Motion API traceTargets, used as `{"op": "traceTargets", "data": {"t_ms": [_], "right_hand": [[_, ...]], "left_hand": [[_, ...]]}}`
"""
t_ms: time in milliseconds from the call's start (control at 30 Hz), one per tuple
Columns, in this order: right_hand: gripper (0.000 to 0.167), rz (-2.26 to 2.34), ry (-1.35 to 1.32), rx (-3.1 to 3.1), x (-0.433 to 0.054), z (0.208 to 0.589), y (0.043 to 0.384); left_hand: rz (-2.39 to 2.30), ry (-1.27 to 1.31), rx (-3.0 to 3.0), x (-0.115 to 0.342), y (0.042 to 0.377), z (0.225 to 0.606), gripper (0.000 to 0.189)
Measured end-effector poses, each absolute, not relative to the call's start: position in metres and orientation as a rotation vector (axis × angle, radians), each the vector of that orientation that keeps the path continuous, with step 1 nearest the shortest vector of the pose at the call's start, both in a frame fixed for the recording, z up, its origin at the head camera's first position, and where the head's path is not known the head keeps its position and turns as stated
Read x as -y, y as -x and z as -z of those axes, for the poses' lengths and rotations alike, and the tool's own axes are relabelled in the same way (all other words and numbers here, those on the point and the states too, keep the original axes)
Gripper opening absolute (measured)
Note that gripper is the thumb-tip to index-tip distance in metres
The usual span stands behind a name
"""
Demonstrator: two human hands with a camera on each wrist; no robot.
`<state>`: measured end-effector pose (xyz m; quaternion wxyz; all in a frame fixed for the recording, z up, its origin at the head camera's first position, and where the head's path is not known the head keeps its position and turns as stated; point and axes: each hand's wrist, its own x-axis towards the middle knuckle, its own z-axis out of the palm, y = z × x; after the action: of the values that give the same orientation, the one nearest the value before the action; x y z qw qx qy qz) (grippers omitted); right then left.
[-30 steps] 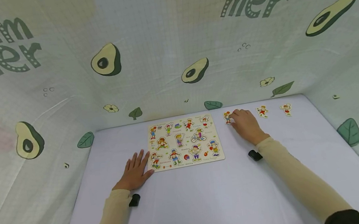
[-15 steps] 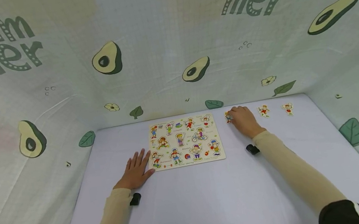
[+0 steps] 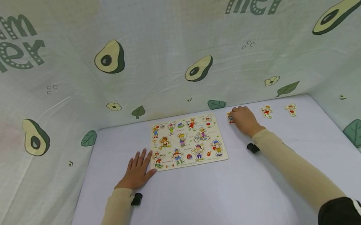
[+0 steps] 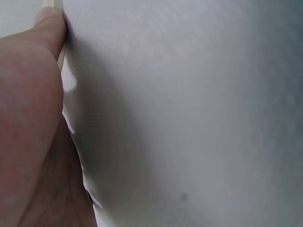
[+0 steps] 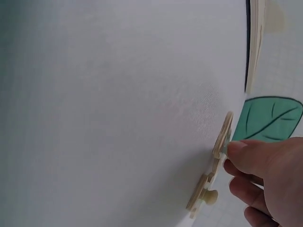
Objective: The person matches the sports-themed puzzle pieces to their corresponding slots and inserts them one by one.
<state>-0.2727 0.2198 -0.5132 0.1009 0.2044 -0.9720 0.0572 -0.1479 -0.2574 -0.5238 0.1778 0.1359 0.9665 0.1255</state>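
A wooden picture puzzle board (image 3: 190, 164) with printed sports figures lies near the far edge of the white table. My left hand (image 3: 136, 172) is spread flat beside it, its thumb and fingertips at the board's left edge; the left wrist view has the thumb against the wooden edge. To the right of the board, my right hand (image 3: 245, 121) pinches a small puzzle piece (image 3: 230, 118) shaped like a figure, largely covered by the fingers. In the right wrist view, thumb and fingers meet at this thin wooden piece (image 5: 222, 136), low over or on the table; cannot tell which.
Two more figure-shaped pieces lie to the right of my right hand: a nearer piece (image 3: 266, 112) and a farther piece (image 3: 291, 109). A small knob (image 5: 209, 196) shows on one piece in the right wrist view. Behind the table hangs a printed cloth (image 3: 164, 92).
My right hand has shifted slightly left over the piece and covers more of it. The left hand keeps its place at the board. The whole head view has drifted a little.
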Motion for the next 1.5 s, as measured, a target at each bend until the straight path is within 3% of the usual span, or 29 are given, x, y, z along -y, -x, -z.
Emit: {"op": "traceTargets", "data": {"t_ms": [933,1500], "right_hand": [[0.010,-0.226,-0.552,2.941,-0.214,0.513,0.288],[0.015,-0.223,-0.579,2.908,-0.207,0.510,0.277]], "left_hand": [[-0.375,-0.404,-2.748,0.258,0.148,0.521,0.079],[-0.407,-0.462,-2.771,0.266,0.149,0.533,0.085]]}}
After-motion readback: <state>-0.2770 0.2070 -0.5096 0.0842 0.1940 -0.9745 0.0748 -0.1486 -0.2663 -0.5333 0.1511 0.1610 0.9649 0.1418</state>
